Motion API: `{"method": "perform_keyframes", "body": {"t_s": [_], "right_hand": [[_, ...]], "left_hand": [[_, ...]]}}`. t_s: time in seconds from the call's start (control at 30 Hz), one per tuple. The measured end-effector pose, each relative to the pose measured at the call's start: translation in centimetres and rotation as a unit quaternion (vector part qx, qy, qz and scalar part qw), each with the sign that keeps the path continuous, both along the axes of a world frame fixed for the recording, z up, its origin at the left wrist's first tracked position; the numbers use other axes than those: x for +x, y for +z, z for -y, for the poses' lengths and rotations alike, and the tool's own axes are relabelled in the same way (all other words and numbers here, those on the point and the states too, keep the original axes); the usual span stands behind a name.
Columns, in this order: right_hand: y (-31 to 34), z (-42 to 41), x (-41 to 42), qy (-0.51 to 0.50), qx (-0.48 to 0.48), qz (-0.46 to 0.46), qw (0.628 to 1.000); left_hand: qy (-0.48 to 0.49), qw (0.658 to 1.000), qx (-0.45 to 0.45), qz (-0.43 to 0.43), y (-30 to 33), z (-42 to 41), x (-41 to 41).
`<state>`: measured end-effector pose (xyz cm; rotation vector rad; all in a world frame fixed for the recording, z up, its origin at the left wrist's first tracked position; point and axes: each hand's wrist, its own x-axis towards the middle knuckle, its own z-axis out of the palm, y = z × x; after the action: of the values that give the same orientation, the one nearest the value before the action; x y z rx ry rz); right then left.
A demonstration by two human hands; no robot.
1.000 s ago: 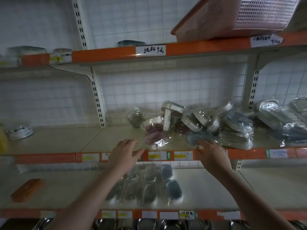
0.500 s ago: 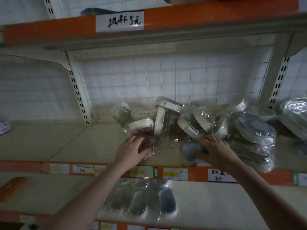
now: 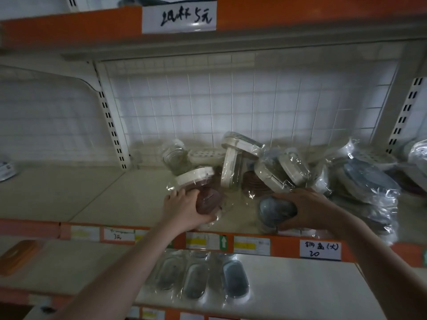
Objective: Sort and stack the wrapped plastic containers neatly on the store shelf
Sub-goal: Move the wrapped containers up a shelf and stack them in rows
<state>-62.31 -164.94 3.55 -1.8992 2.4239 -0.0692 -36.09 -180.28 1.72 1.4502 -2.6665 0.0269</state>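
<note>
A jumble of plastic-wrapped containers [image 3: 242, 162] lies on the middle shelf [image 3: 104, 195], some with cream lids, some tipped on edge. My left hand [image 3: 182, 210] grips a wrapped maroon container [image 3: 208, 200] with a cream lid at the pile's front left. My right hand [image 3: 307, 210] grips a wrapped blue-grey container [image 3: 275, 210] near the shelf's front edge. More wrapped blue-grey containers [image 3: 367, 181] are heaped to the right of my right hand.
The shelf's left half is bare beige board. An orange price rail [image 3: 231, 242] runs along the front edge. The shelf below holds three wrapped oval dishes [image 3: 203, 277] and an orange box [image 3: 16, 256]. An upper shelf [image 3: 300, 17] overhangs closely.
Both hands reached from the shelf's front edge into the pile; the left took hold of the maroon container, the right the blue-grey one. The view moved closer.
</note>
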Motion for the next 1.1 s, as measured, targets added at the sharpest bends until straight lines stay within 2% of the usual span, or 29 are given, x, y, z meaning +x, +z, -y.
{"method": "perform_keyframes", "body": {"t_s": [0.1,0.2,0.4,0.57,0.7,0.83,1.1], "right_hand": [[0.0,-0.1,0.9,-0.018,-0.044,-0.025,0.999],[-0.2,-0.2,2.1,-0.021,-0.074,0.002,0.997],[0.3,-0.3,3.8,-0.05,-0.129,0.055,0.989],[1.1,-1.0,5.5,-0.108,-0.167,0.032,0.98],[1.1,-2.0,7.1,-0.172,-0.189,0.041,0.966],[0.6,-3.3,9.3,-0.219,-0.198,0.034,0.955],[-1.0,-6.5,14.0,-0.284,-0.216,0.024,0.934]], "left_hand": [[0.006,0.998,0.047,-0.031,0.0,-0.1,0.0],[-0.005,0.994,0.079,-0.07,0.1,-0.4,-0.1],[-0.002,0.993,0.047,-0.108,1.5,-0.1,0.5],[0.006,0.986,0.041,-0.162,3.0,-0.6,1.7],[0.011,0.978,0.001,-0.207,4.8,-1.1,2.8],[0.008,0.978,-0.006,-0.208,5.3,-2.4,4.4],[-0.004,0.983,-0.007,-0.186,2.1,-5.6,7.8]]}}
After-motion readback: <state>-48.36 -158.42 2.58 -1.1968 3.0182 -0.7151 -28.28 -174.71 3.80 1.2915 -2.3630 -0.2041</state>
